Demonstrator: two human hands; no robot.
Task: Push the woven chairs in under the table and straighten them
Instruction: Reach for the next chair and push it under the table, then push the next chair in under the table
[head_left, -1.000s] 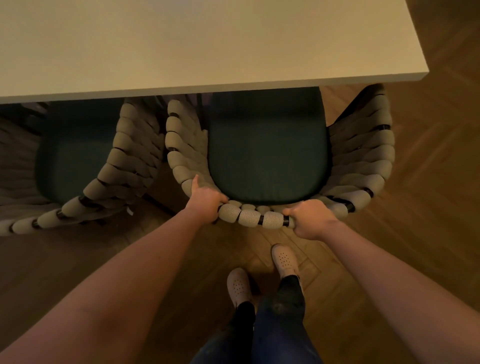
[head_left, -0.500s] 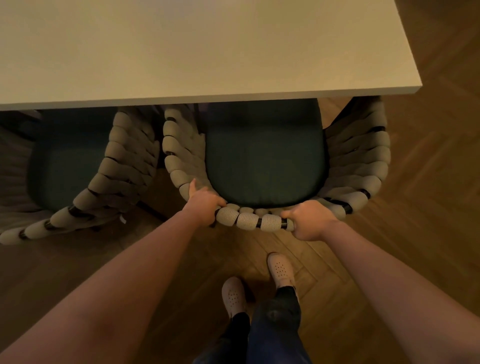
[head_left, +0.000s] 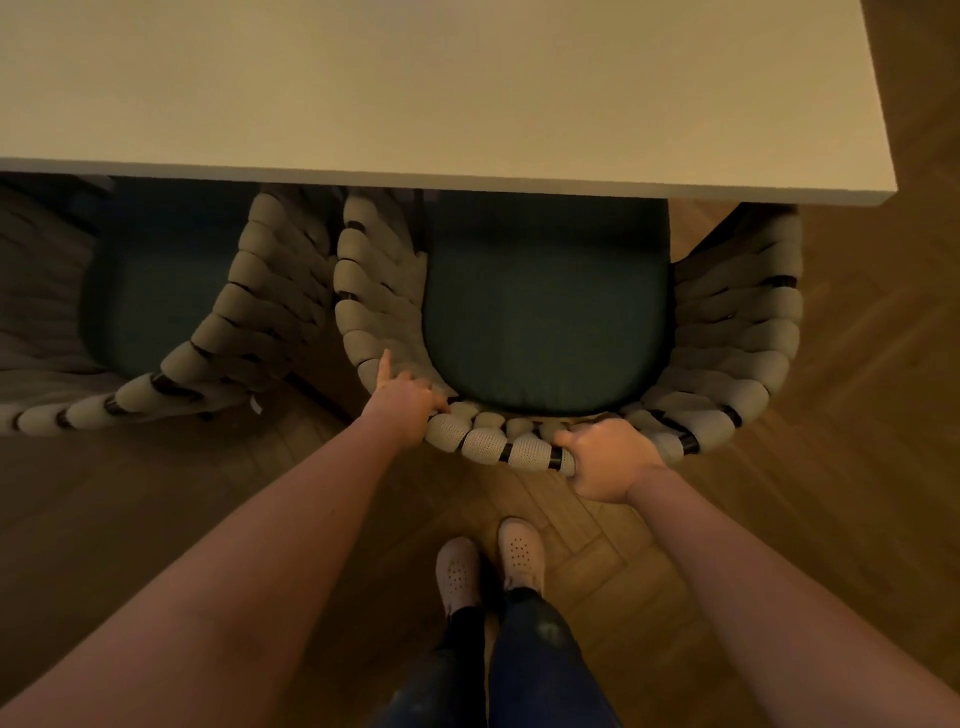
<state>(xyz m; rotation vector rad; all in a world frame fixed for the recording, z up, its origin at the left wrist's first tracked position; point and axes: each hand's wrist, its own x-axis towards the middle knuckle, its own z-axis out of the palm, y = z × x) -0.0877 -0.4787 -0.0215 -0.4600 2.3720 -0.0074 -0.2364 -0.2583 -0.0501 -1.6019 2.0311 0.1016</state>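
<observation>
A woven chair (head_left: 737, 332) with a dark green seat cushion stands in front of me, its front part under the pale table (head_left: 467, 104). My left hand (head_left: 402, 402) grips the left part of its curved woven backrest, one finger sticking up. My right hand (head_left: 608, 457) grips the backrest rim further right, fingers curled round it. A second woven chair (head_left: 244, 317) with the same green cushion stands to the left, turned at an angle, its seat partly under the table.
The table's right corner (head_left: 891, 192) juts out over the wooden parquet floor (head_left: 857, 467). My two feet in pale shoes (head_left: 488, 566) stand just behind the chair. The two chairs' armrests almost touch at the middle.
The chair has slid further under the table, with less of its cushion showing. Both hands kept their hold on the backrest and moved forward with it.
</observation>
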